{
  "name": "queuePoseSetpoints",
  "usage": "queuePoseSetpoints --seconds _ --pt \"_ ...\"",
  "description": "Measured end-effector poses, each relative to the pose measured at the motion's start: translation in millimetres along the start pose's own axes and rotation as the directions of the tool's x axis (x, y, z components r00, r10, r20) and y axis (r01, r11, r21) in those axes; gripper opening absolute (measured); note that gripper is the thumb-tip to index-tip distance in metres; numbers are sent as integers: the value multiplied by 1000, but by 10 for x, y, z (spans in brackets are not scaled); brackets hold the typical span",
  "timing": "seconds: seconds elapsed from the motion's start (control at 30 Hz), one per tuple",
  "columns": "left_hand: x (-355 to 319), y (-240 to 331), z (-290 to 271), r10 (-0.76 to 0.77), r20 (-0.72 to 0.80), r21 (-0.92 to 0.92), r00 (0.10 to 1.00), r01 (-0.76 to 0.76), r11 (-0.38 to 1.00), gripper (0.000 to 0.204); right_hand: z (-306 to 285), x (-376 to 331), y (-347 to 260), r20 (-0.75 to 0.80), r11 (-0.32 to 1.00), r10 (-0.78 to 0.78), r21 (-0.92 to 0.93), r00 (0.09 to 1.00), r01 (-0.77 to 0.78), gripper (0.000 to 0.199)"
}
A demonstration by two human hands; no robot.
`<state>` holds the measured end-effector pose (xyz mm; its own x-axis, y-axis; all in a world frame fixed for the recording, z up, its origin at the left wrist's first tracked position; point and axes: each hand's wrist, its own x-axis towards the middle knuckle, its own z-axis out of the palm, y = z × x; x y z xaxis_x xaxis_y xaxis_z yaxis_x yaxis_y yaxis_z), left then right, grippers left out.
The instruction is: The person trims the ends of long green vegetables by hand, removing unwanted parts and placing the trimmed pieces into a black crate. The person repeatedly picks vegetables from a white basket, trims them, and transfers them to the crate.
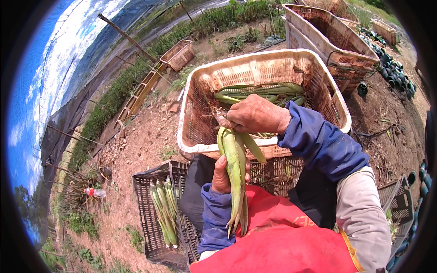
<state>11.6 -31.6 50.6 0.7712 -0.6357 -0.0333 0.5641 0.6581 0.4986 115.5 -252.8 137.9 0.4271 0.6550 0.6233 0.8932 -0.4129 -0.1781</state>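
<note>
While both my hands were occupied by one plant [233,157], the white crate [255,70] stood directly before me, its inner walls stained brown and a loose heap of long green leaves [291,88] lying inside it. On the ground to my left, the black crate [140,209] contained pale green stalks [164,211], laid lengthwise side by side. Beyond, to the right, stood a tall brown crate [296,22]; a smaller crate [178,54] rested farther off at the left, its contents too distant to tell.

The plant crossed the white crate's near rim, root end up and tips down. My right hand [260,113] was closed in a narrow pinch on the root end, with thin roots [217,111] protruding just left of the fingers. My left hand [222,176] was wrapped around the leaf portion lower down, thumb along the left side, fingertips showing at the right. Below that hold, the tips hung in front of my red apron [291,232].
</note>
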Motion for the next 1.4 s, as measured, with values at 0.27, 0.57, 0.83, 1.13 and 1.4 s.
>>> queuePoseSetpoints --seconds 0.27,0.57,0.83,1.13,1.4 --pt "-62 -38 -17 104 187 -118 977 -83 989 78 -235 -91 365 219 517 599 629 770 -581 18" --pt "37 -29 -75 154 299 -269 942 -72 960 80 -72 83 -19 452 409 419 680 788 -608 28" --pt "39 -56 -38 114 256 -290 960 -36 956 77 -186 112 62 570 324 382 654 727 -684 26" --pt "111 -106 -119 58 228 -228 972 -5 974 74 -257 128 171 480 670 299 509 824 -540 28" --pt "101 -58 -79 -14 84 -140 996 26 990 77 -88 155 33 268 894 315 239 911 -379 26"
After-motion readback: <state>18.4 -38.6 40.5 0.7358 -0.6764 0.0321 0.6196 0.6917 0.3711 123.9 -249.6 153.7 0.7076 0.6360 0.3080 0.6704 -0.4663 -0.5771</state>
